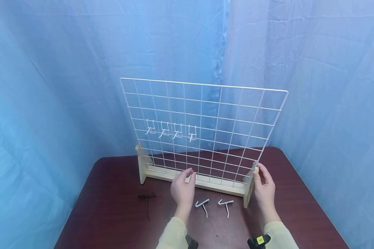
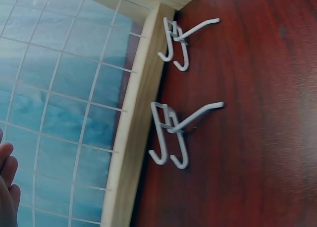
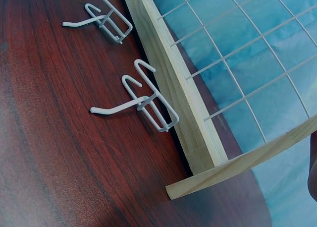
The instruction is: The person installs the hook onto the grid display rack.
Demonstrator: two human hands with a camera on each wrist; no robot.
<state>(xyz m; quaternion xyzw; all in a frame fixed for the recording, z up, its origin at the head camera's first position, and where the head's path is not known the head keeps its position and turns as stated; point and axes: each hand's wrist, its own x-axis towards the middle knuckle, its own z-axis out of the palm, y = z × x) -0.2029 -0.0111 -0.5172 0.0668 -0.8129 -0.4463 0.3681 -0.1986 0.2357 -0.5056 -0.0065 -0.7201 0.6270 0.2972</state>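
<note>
My right hand (image 1: pixel 265 190) grips the top of the wooden stand's right end piece (image 1: pixel 249 188), thumb on the near side and fingers beyond. The stand holds a white wire grid panel (image 1: pixel 210 128) upright, leaning slightly. In front of the bottom rail (image 1: pixel 218 187), my left hand (image 1: pixel 183 188) hovers with loosely bent fingers and nothing visible in them; the left wrist view catches only its fingertips (image 2: pixel 9 172). Two white wire hooks (image 1: pixel 202 204) (image 3: pixel 148 100) lie on the table between my hands. Several white hooks (image 1: pixel 176 131) hang in a row on the grid's left half.
A dark hook (image 1: pixel 147 204) lies on the reddish-brown table (image 1: pixel 106 193), left of my left hand. The stand's left end piece (image 1: pixel 141 164) stands at the far left. Blue curtains (image 1: pixel 65 86) surround the table at the back and sides.
</note>
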